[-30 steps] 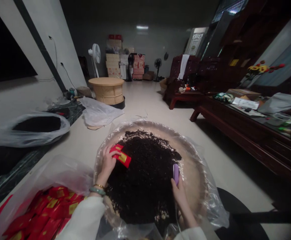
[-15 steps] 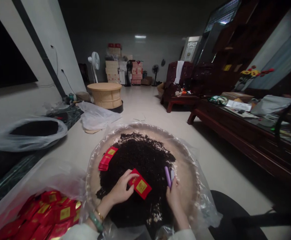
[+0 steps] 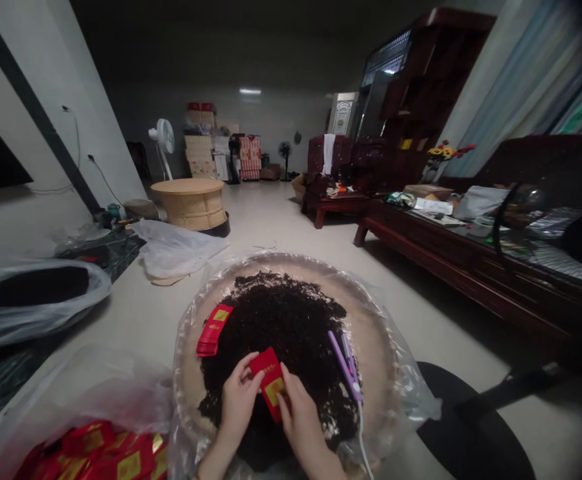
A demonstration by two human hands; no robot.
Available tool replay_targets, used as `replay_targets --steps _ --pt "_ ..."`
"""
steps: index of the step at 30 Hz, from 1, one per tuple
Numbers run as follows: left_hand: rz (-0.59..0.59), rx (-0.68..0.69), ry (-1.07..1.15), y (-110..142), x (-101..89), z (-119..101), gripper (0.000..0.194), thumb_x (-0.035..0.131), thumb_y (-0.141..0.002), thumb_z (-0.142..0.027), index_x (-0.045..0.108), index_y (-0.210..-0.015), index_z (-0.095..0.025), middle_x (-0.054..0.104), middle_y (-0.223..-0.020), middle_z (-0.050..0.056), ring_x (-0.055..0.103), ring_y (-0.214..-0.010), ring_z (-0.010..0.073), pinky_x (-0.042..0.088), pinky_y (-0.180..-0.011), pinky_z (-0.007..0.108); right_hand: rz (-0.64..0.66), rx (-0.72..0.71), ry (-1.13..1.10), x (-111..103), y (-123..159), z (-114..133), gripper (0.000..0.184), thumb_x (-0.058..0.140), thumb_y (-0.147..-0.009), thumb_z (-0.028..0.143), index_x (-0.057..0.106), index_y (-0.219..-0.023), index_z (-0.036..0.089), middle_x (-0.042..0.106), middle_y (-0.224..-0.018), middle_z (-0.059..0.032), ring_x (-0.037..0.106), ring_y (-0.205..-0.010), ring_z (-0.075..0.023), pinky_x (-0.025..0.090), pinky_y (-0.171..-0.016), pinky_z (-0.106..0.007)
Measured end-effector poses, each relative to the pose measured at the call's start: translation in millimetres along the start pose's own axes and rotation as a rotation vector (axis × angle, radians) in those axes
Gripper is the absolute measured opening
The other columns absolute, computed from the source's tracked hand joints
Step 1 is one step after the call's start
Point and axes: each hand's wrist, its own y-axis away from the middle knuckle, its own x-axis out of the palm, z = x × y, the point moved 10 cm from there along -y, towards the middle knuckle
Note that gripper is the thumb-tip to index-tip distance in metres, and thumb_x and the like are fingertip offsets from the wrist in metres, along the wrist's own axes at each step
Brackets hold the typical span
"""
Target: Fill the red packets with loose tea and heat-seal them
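Both of my hands hold one red packet (image 3: 269, 380) with a gold label, over a heap of dark loose tea (image 3: 281, 333). My left hand (image 3: 238, 400) pinches its left edge. My right hand (image 3: 297, 413) grips its right side with closed fingers. The tea lies in a round tray (image 3: 375, 333) lined with clear plastic. A small stack of red packets (image 3: 213, 329) rests on the tea's left edge. A purple tool (image 3: 345, 363) with a white cord lies on the tea to the right of my right hand.
A clear bag of red packets (image 3: 101, 457) sits at lower left. A plastic bag of dark tea (image 3: 31, 293) lies to the left. A long dark wooden table (image 3: 471, 260) runs along the right. A round wooden stool (image 3: 191, 203), fans and boxes stand farther back.
My right hand has let go of the purple tool, which now lies on the tea, and has moved left onto the red packet. The view has swung right.
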Motion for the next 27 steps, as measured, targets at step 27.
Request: replay_targets --steps 27 --pt "-0.166 0.229 -0.6 -103.5 -121.5 -58.9 0.041 0.059 -0.064 -0.06 0.066 -0.074 -0.02 0.071 -0.069 0.006 0.067 -0.059 0.0241 0.057 -0.058 0.035 -0.039 0.231 -0.155 -12.8 30.2 -22.7 0.034 0.051 -0.083 0.018 0.066 -0.113 0.019 0.071 -0.086 -0.0063 0.068 -0.076 -0.0182 0.057 -0.069 -0.028"
